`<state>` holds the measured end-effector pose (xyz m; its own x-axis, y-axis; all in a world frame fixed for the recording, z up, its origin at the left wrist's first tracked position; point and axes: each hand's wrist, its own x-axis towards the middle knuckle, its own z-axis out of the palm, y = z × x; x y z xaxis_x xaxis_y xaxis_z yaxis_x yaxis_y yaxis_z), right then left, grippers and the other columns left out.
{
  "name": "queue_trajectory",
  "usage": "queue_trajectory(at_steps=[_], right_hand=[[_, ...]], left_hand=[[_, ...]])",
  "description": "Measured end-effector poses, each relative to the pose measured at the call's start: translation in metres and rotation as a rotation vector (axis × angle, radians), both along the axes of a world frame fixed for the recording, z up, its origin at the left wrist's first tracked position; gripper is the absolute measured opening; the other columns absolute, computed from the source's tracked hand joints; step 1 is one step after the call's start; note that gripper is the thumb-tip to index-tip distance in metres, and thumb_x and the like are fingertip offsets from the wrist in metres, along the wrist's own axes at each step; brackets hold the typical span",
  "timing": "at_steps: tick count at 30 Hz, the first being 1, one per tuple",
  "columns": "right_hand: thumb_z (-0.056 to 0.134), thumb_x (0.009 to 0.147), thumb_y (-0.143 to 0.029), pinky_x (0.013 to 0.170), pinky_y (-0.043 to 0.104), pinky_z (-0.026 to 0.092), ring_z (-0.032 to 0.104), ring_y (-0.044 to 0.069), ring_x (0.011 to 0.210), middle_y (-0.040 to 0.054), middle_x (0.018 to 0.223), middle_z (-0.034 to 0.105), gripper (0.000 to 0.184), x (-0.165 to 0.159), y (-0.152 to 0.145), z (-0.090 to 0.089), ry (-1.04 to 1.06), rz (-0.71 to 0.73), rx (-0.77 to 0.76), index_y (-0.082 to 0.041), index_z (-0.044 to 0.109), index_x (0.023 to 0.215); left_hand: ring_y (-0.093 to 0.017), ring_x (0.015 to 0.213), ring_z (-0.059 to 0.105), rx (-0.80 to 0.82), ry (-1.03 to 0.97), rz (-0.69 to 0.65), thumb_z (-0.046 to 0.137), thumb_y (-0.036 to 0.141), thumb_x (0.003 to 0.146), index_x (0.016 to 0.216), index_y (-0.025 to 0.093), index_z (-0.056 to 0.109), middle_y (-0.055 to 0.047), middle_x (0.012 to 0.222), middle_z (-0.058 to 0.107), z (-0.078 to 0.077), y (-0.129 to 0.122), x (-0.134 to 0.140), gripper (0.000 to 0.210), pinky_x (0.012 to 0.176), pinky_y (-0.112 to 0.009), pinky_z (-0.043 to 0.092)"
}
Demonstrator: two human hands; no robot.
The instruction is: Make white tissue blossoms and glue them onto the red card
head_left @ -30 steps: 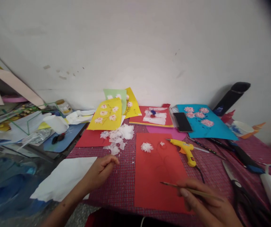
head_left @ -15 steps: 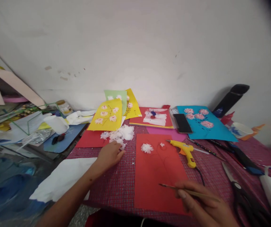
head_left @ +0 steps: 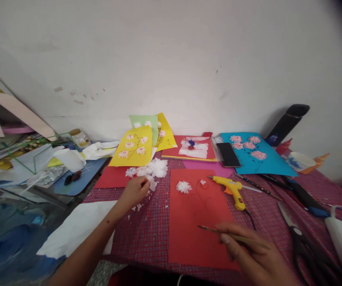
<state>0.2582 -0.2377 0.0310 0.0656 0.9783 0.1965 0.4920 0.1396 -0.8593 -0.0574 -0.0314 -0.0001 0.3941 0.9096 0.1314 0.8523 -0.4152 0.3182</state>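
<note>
At lower right, the right hand (head_left: 248, 247) holds a brush (head_left: 209, 228), probably light and stiff. Left of centre, the left hand (head_left: 133, 194) is curled, contents unclear, beside white scraps (head_left: 156, 168) that look flimsy, best pinched by an edge.

Black phone (head_left: 229, 155); dark bottle (head_left: 288, 124)

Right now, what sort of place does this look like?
Probably a craft corner, though whether at home or in a workshop isn't clear. Signs: the yellow, pistol-shaped plastic glue gun, the torn white paper scraps, and the bright blue paper sheet with pink-and-white flowers.
</note>
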Motion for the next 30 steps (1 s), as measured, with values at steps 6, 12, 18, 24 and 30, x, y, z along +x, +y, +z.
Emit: queue_trajectory(at_steps=[6,12,18,24,30], right_hand=[[0.061,0.092,-0.044,0.067,0.025,0.063,0.075,0.021,0.078,0.0058,0.094,0.079,0.025,-0.005,0.005,-0.013,-0.039,0.027,-0.007,-0.029,0.079,0.1],[0.061,0.091,-0.046,0.059,0.025,0.062,0.074,0.021,0.072,0.0062,0.094,0.079,0.026,-0.004,0.003,-0.018,-0.027,0.022,-0.032,-0.03,0.08,0.1],[0.06,0.093,-0.042,0.06,0.023,0.06,0.071,0.017,0.066,0.0043,0.088,0.078,0.026,-0.002,0.004,-0.018,0.028,0.027,-0.042,-0.029,0.077,0.107],[0.053,0.098,-0.037,0.058,0.023,0.056,0.066,0.015,0.063,0.0025,0.085,0.073,0.024,-0.018,0.024,-0.002,0.03,0.148,-0.013,-0.028,0.072,0.108],[0.045,0.102,-0.034,0.059,0.024,0.052,0.062,0.014,0.063,0.0024,0.092,0.071,0.023,-0.049,0.064,0.011,0.079,0.311,-0.012,-0.026,0.065,0.111]], left_hand=[[-0.024,0.086,0.06,0.002,0.061,-0.106,0.055,0.032,0.087,0.082,0.019,0.062,-0.008,0.089,0.065,-0.002,-0.007,0.008,0.015,0.077,-0.033,0.043],[-0.022,0.08,0.058,0.006,0.084,-0.055,0.049,0.023,0.087,0.072,0.019,0.056,-0.008,0.082,0.062,-0.005,-0.003,0.016,0.018,0.074,-0.032,0.042],[-0.017,0.067,0.054,-0.126,-0.276,0.056,0.049,0.03,0.086,0.067,0.02,0.052,-0.002,0.069,0.058,0.004,-0.005,-0.002,0.022,0.063,-0.029,0.04],[-0.011,0.058,0.055,-0.686,-0.978,0.106,0.066,0.038,0.078,0.076,0.018,0.055,0.003,0.065,0.059,0.005,-0.02,-0.002,0.023,0.059,-0.024,0.043],[-0.01,0.057,0.056,-0.839,-1.091,0.095,0.075,0.039,0.074,0.075,0.016,0.058,0.002,0.066,0.062,0.011,-0.033,0.01,0.028,0.058,-0.023,0.042]])
